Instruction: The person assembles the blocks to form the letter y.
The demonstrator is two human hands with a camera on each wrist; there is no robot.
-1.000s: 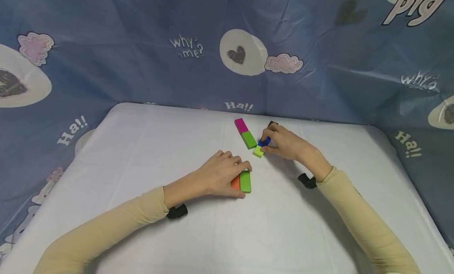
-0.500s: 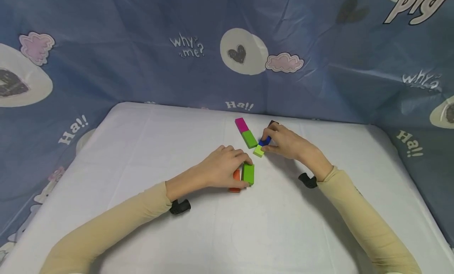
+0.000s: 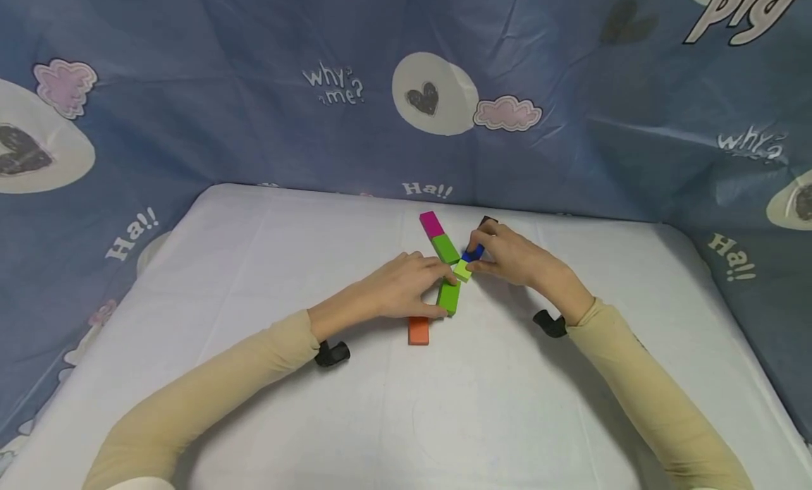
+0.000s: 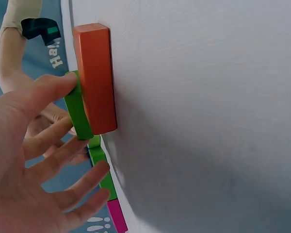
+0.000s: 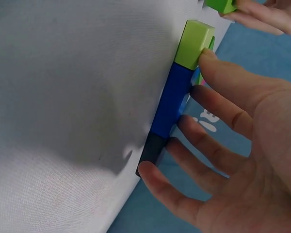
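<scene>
My left hand (image 3: 402,285) pinches a green block (image 3: 447,299) between thumb and fingers, its far end close to a yellow-green block (image 5: 191,46). An orange block (image 3: 419,332) lies just nearer, below that hand. Further right, my right hand (image 3: 507,254) holds a slanted row made of the yellow-green block, a blue block (image 5: 172,99) and a black block (image 5: 154,148). Its thumb touches the yellow-green one while the fingers lie along the blue and black ones. From the head, these fingers hide part of the row.
Another green block (image 3: 447,250) and a magenta block (image 3: 431,224) form a second slanted row, its near end meeting the right hand's row. Everything lies on a white-covered table (image 3: 304,250). A blue printed cloth (image 3: 266,109) rises behind the table's far edge.
My left hand has moved the green block from beside the orange block away toward the yellow-green one, turning it slightly. The orange block is left behind, uncovered. The right hand stays put.
</scene>
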